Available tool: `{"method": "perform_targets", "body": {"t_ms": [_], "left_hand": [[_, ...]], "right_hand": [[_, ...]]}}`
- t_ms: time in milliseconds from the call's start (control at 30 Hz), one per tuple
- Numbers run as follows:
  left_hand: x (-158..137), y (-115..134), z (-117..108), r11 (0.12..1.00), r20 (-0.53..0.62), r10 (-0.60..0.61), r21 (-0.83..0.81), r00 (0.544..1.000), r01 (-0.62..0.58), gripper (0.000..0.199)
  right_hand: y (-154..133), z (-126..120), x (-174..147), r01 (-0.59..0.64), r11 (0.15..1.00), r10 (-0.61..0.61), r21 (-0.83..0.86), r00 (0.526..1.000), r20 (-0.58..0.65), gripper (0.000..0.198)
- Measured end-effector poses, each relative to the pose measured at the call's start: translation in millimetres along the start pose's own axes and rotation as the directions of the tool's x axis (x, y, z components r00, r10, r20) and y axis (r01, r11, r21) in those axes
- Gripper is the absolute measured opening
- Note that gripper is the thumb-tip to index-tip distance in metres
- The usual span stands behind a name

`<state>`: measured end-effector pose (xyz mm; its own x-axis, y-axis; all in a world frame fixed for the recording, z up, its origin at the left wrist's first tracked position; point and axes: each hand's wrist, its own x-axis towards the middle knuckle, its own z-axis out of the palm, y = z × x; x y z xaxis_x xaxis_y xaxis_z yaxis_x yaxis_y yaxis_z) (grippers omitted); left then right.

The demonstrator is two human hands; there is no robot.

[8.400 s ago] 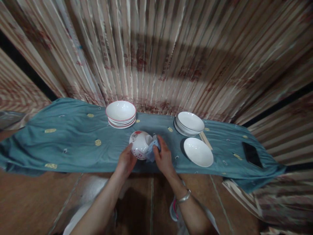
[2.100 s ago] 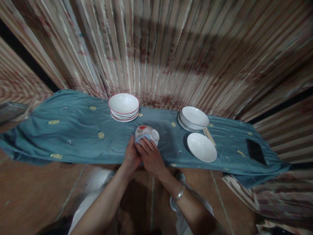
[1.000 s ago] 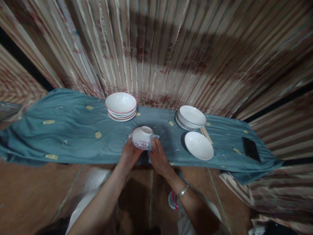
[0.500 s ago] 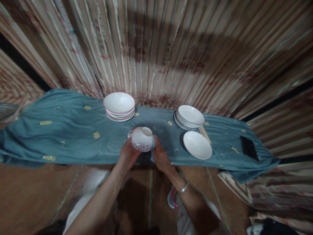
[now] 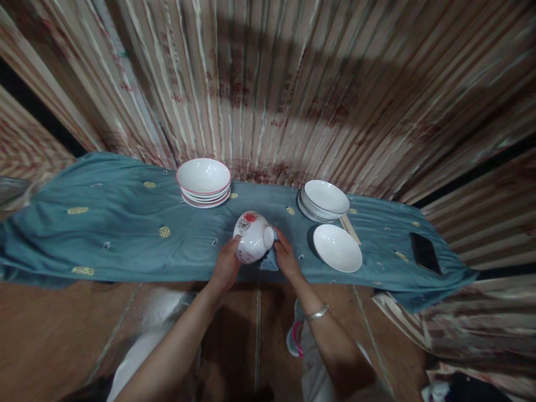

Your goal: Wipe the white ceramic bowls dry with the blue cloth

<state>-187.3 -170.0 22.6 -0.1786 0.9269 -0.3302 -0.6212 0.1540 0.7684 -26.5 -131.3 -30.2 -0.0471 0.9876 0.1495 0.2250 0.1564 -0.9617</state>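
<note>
patterned bowl (image 5: 247,245), white with red and dark decoration: held tipped on its side over the near middle of the worktop (image 5: 125,234), its foot (image 5: 268,238) turned to the right. whether it touches the worktop cannot be told from this angle. its mouth faces left and the inside is not visible.

left hand (image 5: 226,265): gripping the bowl at its left near side. right hand (image 5: 287,257): gripping a blue cloth (image 5: 270,261) at the foot, the loose part hanging on the near side.

the step in hand is judged to be wiping the outside of the bowl, at the foot. done well, the left hand would bear the weight and turn the bowl in small steps, the right pressing the cloth lightly all round the foot and into the angle where it meets the curved side. glazed ware is likely slippery; a firm left grip, low over the worktop, is advised. the loose cloth is best gathered so it does not catch.

surroundings: red-rimmed stack (image 5: 204,177), far and left; dark-rimmed stack (image 5: 325,197), far and right; single white dish (image 5: 337,248), to the right. wide swings should be avoided.
</note>
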Motion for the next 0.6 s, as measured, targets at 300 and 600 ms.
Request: {"method": "perform_targets", "body": {"t_ms": [300,600], "left_hand": [[1.9,-4.2,-0.8,0.992,0.075,0.019,0.124,0.997,-0.029,0.031],[2.5,-10.6,-7.2,0.95,0.154,0.055,0.296,0.986,-0.099,0.026]], "right_hand": [[-19.7,-14.9,12.5,-0.06,0.991,0.063,0.116,0.998,-0.028,0.05],[-54.5,-20.7,10.8,0.074,0.996,-0.075,0.051,0.997,0.029,0.049]]}}
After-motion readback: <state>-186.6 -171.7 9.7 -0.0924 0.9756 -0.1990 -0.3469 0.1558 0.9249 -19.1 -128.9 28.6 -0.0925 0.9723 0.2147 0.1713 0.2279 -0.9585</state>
